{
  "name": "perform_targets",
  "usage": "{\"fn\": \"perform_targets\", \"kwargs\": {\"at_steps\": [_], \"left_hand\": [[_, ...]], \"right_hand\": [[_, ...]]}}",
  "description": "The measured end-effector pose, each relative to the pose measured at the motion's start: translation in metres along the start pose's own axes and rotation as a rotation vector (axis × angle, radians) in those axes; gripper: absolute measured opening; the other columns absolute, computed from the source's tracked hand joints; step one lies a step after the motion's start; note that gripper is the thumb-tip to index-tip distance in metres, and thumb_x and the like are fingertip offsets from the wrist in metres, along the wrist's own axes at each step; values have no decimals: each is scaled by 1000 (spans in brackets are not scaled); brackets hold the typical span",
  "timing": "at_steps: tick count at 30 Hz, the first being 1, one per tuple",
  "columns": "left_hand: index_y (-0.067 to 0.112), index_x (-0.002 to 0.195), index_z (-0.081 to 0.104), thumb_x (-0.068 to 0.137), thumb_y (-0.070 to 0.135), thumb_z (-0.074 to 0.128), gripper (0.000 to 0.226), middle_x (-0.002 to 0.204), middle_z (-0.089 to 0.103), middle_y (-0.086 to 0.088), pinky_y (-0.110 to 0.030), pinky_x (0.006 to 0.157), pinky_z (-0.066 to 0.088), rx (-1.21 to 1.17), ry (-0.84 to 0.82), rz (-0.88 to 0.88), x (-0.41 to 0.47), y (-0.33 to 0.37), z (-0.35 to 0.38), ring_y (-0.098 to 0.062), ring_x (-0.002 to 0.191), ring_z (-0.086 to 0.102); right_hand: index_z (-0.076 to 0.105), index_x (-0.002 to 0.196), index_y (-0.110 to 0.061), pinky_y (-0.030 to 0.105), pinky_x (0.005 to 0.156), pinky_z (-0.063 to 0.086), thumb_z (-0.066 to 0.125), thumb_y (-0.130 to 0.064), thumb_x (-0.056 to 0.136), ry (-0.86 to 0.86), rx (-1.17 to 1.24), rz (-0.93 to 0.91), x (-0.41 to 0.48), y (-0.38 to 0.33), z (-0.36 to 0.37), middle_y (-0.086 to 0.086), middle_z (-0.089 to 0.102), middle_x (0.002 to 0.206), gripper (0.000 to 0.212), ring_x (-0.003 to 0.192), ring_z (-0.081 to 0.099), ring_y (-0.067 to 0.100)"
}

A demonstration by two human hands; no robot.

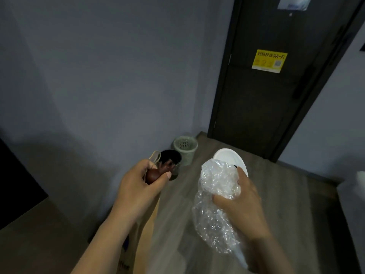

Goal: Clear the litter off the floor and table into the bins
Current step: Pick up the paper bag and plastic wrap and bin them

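My left hand (141, 182) grips a dark reddish-brown piece of litter (156, 173) together with the handle of a brown paper bag (145, 230) that hangs below my forearm. My right hand (240, 202) is closed on a crumpled clear plastic bag (214, 210) and a white bowl-like container (230, 157) behind it. Two bins stand on the floor by the wall ahead: a black bin (171, 156) just past my left hand and a pale green mesh bin (185, 148) behind it.
A dark door (262, 95) with a yellow Wi-Fi sticker (269, 61) stands at the back right. Grey walls close the left and far right. A dark cabinet edge (17, 186) sits at the left. A white object (360, 178) shows at the right edge.
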State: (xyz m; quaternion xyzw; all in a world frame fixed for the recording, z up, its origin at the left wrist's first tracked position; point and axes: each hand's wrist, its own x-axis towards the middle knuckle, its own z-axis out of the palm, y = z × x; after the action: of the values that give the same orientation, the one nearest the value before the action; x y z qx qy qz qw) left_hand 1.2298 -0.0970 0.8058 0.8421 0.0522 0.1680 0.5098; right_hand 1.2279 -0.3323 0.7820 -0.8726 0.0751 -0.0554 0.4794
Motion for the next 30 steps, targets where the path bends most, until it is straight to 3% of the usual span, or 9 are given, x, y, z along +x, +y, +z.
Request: {"fn": "perform_targets", "kwargs": {"at_steps": [5, 10, 16, 23, 27, 30], "left_hand": [[18, 69, 50, 76, 34, 75, 31, 70, 57, -5, -31, 57, 36, 9, 30, -21, 71, -4, 40, -11, 62, 51], [20, 69, 48, 76, 38, 74, 32, 60, 50, 7, -28, 54, 33, 24, 51, -50, 143, -27, 69, -4, 56, 45], [20, 67, 49, 78, 38, 73, 31, 57, 47, 3, -32, 54, 36, 19, 42, -48, 248, -70, 105, -13, 54, 46], [14, 67, 52, 77, 28, 76, 29, 60, 51, -4, -31, 55, 35, -3, 23, -53, 390, -104, 126, -15, 56, 45], [15, 68, 50, 78, 29, 75, 30, 70, 59, -3, -36, 65, 45, 14, -17, -59, 452, -121, 142, -9, 68, 49], [21, 66, 46, 78, 34, 73, 33, 62, 51, 6, -29, 57, 38, 84, -40, -54, 485, -136, 154, -6, 59, 47]], "right_hand": [[23, 146, -43, 50, 106, 38, 69, -55, 44, -2, -11, 17, 94, 6, -5, -4, 34, 150, 113, 135, 35, 26], [27, 146, -40, 49, 104, 41, 77, -47, 54, -6, -23, 16, 167, 14, 8, -5, 40, 140, 105, 128, 41, 26], [27, 146, -38, 47, 104, 40, 77, -42, 58, -53, -99, 15, 275, 10, 42, -2, 44, 137, 101, 124, 45, 27], [28, 144, -40, 48, 104, 40, 71, -58, 50, -115, -166, 39, 399, -19, 94, -3, 41, 141, 105, 126, 43, 25], [22, 146, -40, 50, 103, 41, 76, -51, 58, -142, -184, 58, 460, -21, 121, -2, 36, 146, 103, 130, 39, 28], [26, 143, -40, 48, 101, 43, 77, -45, 59, -135, -197, 73, 500, -15, 135, -1, 42, 142, 98, 126, 43, 27]]}}
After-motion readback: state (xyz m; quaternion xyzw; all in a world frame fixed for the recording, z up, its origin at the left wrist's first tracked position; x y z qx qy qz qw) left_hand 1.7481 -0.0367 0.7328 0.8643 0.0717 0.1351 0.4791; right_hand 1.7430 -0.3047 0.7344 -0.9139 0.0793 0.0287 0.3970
